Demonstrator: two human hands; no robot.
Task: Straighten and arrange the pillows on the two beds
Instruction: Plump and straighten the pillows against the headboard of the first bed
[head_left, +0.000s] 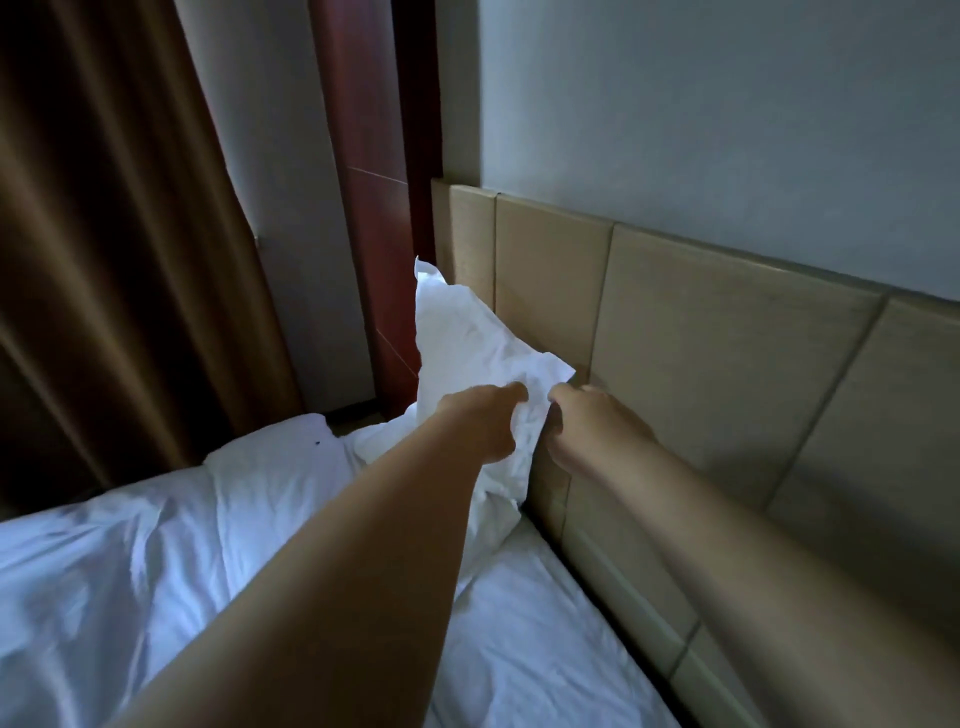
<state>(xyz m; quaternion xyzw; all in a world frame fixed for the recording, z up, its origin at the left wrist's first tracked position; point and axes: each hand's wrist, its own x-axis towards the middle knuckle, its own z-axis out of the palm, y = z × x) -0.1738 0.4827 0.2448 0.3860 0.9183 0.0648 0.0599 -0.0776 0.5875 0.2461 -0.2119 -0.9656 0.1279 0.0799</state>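
Note:
A white pillow (462, 343) stands upright on the bed, leaning against the tan padded headboard (701, 338) near its left end. My left hand (485, 421) grips the pillow's near edge, fingers closed in the crumpled fabric. My right hand (592, 431) grips the same edge just to the right, between the pillow and the headboard. The pillow's lower part is hidden behind my left forearm. Below it lies the white bed sheet (530, 649).
A rumpled white duvet (156, 530) covers the bed's left side. Brown curtains (104, 234) hang at the left. A dark red wooden panel (374, 208) stands beside the headboard, with grey wall (727, 130) above it.

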